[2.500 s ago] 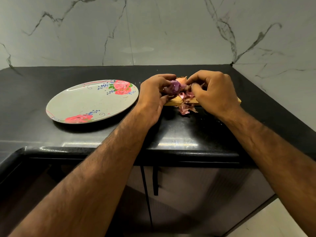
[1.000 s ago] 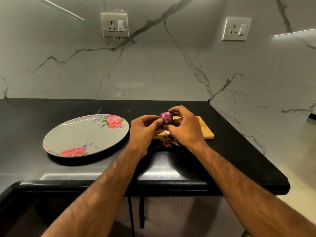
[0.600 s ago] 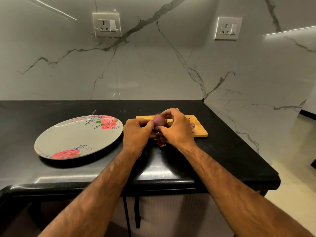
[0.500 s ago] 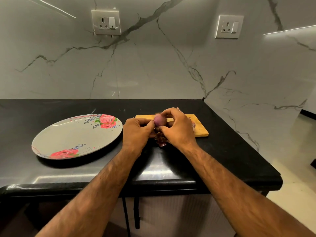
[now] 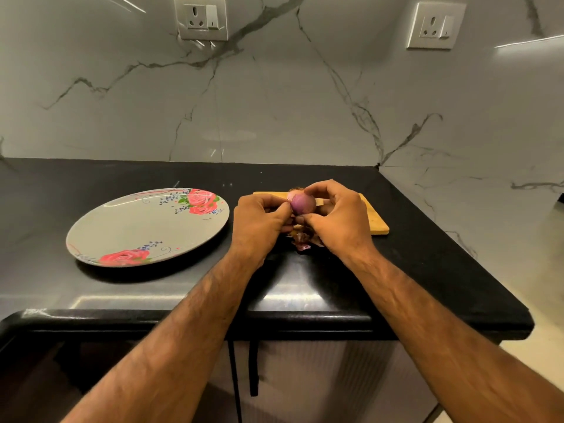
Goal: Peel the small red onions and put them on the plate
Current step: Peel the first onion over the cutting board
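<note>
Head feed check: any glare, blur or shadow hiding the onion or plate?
Head view: small red onion sharp, gripped by left hand and right hand; glare along the countertop front, none on the plate; peels beneath the hands sit in shadow.

White marble walls [image 5: 274, 102] with grey veins carry 2 sockets [image 5: 201, 16]. Below, a glossy black counter [image 5: 427, 270] tops cabinet doors [image 5: 320, 377], with pale floor [image 5: 543, 285] to the right.

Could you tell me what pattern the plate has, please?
The plate is pale grey with pink-red roses and blue sprigs near its rim, best in the head view.
</note>
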